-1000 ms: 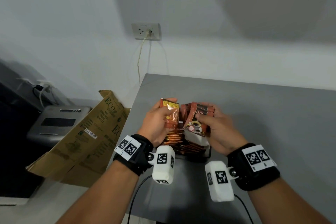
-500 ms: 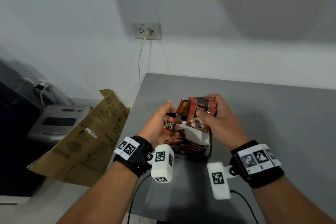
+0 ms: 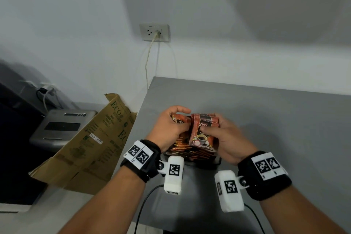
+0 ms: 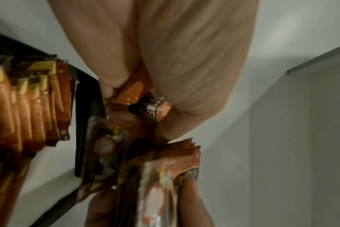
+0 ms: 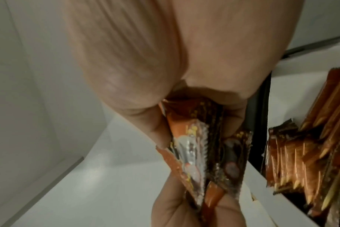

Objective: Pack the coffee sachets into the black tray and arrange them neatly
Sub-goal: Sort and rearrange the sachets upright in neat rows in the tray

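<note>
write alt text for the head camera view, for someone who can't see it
Two hands work over a black tray of coffee sachets on a grey table: the right hand grips a bundle of sachets, the left hand holds one sachet beside it. A cardboard box leans at the left.

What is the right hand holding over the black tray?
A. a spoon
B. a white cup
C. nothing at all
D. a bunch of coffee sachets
D: the right hand grips a bunch of coffee sachets above the black tray, its thumb across the front one.
</note>
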`<state>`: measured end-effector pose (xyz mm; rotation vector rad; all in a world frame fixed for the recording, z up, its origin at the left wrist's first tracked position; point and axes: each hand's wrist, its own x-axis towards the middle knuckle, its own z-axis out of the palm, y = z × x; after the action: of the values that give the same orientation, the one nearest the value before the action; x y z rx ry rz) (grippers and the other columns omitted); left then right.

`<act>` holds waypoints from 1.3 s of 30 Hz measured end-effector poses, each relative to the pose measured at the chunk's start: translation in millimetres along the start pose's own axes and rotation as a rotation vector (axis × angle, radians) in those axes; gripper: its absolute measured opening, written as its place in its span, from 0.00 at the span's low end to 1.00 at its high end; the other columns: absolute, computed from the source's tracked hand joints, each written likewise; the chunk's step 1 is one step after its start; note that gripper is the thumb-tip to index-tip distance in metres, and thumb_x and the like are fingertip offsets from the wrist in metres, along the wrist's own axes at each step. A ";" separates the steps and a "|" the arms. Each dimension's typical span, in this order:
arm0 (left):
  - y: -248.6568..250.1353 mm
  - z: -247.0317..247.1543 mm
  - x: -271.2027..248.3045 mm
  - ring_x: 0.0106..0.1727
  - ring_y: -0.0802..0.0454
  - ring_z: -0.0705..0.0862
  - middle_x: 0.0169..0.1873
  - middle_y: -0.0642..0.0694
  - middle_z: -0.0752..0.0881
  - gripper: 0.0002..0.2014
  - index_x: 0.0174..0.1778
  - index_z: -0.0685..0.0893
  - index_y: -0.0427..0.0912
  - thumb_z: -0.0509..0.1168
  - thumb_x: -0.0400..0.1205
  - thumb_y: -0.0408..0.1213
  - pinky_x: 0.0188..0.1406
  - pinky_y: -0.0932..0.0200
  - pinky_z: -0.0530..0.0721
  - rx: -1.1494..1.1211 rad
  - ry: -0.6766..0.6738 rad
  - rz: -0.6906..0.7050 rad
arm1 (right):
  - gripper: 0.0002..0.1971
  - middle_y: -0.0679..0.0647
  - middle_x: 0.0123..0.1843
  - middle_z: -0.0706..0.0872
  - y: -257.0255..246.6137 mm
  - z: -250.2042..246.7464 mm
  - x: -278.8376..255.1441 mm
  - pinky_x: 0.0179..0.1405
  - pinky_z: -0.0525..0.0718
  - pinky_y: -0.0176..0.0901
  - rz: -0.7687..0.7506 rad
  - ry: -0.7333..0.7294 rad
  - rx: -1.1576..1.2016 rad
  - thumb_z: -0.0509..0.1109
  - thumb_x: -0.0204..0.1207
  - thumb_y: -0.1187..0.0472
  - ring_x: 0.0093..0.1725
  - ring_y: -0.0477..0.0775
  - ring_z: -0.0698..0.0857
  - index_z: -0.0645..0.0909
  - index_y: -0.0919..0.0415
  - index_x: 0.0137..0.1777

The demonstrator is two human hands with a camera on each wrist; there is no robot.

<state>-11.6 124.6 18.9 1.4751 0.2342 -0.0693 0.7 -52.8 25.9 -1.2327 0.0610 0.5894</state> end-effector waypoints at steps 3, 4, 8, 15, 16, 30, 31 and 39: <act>-2.5 3.3 1.6 0.43 0.43 0.87 0.45 0.37 0.88 0.13 0.54 0.86 0.34 0.60 0.81 0.18 0.38 0.50 0.87 -0.174 0.034 -0.085 | 0.16 0.68 0.55 0.89 1.6 0.5 0.9 0.56 0.84 0.62 0.013 0.037 0.094 0.70 0.77 0.73 0.50 0.66 0.89 0.79 0.66 0.64; -3.2 2.1 2.5 0.44 0.44 0.87 0.46 0.38 0.88 0.13 0.53 0.86 0.33 0.58 0.82 0.20 0.36 0.52 0.86 -0.201 0.058 -0.111 | 0.15 0.69 0.55 0.88 1.5 -1.4 1.6 0.58 0.84 0.65 0.018 0.062 0.133 0.69 0.78 0.73 0.51 0.68 0.88 0.80 0.65 0.63; -7.9 -5.8 5.1 0.41 0.44 0.89 0.47 0.37 0.91 0.10 0.52 0.88 0.35 0.61 0.85 0.24 0.40 0.50 0.88 -0.273 0.132 -0.116 | 0.17 0.73 0.55 0.87 -2.4 -11.4 0.6 0.65 0.79 0.70 0.027 0.088 0.284 0.64 0.74 0.72 0.53 0.70 0.87 0.77 0.68 0.63; -19.4 1.2 6.5 0.28 0.50 0.85 0.39 0.36 0.86 0.08 0.50 0.84 0.31 0.66 0.80 0.17 0.28 0.58 0.85 -0.285 0.214 -0.091 | 0.18 0.70 0.57 0.86 -2.3 -3.8 -1.9 0.58 0.83 0.60 -0.028 0.061 0.283 0.59 0.78 0.77 0.56 0.68 0.85 0.77 0.69 0.67; -18.7 5.0 6.0 0.29 0.48 0.85 0.39 0.34 0.86 0.07 0.48 0.83 0.31 0.64 0.81 0.17 0.28 0.56 0.86 -0.336 0.202 -0.117 | 0.18 0.69 0.57 0.87 -2.3 -0.8 -1.8 0.57 0.84 0.58 -0.055 0.067 0.256 0.60 0.79 0.78 0.55 0.66 0.86 0.78 0.69 0.66; -10.7 16.8 -10.4 0.51 0.42 0.90 0.50 0.35 0.89 0.19 0.56 0.89 0.33 0.76 0.73 0.41 0.56 0.49 0.87 -0.637 -0.279 -0.322 | 0.31 0.41 0.76 0.77 9.6 11.2 -3.2 0.79 0.71 0.58 -0.267 0.046 -0.733 0.66 0.75 0.44 0.79 0.49 0.72 0.65 0.34 0.79; -13.1 15.4 -10.4 0.49 0.42 0.90 0.49 0.35 0.90 0.17 0.56 0.89 0.33 0.75 0.74 0.37 0.53 0.49 0.89 -0.624 -0.277 -0.331 | 0.32 0.41 0.80 0.71 5.8 9.5 -3.6 0.83 0.65 0.57 -0.262 0.028 -0.824 0.66 0.78 0.44 0.83 0.50 0.64 0.62 0.36 0.82; -14.2 15.5 -7.5 0.43 0.40 0.90 0.42 0.35 0.89 0.19 0.55 0.84 0.33 0.71 0.67 0.25 0.46 0.48 0.89 -0.610 -0.269 -0.323 | 0.60 0.46 0.87 0.57 -23.8 19.5 -10.3 0.85 0.53 0.45 -0.440 -0.209 -1.464 0.84 0.61 0.43 0.86 0.46 0.53 0.50 0.50 0.88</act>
<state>-19.8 107.2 7.7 0.7999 0.2446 -0.4182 -2.4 -44.1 57.0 -2.4712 -0.9498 0.3118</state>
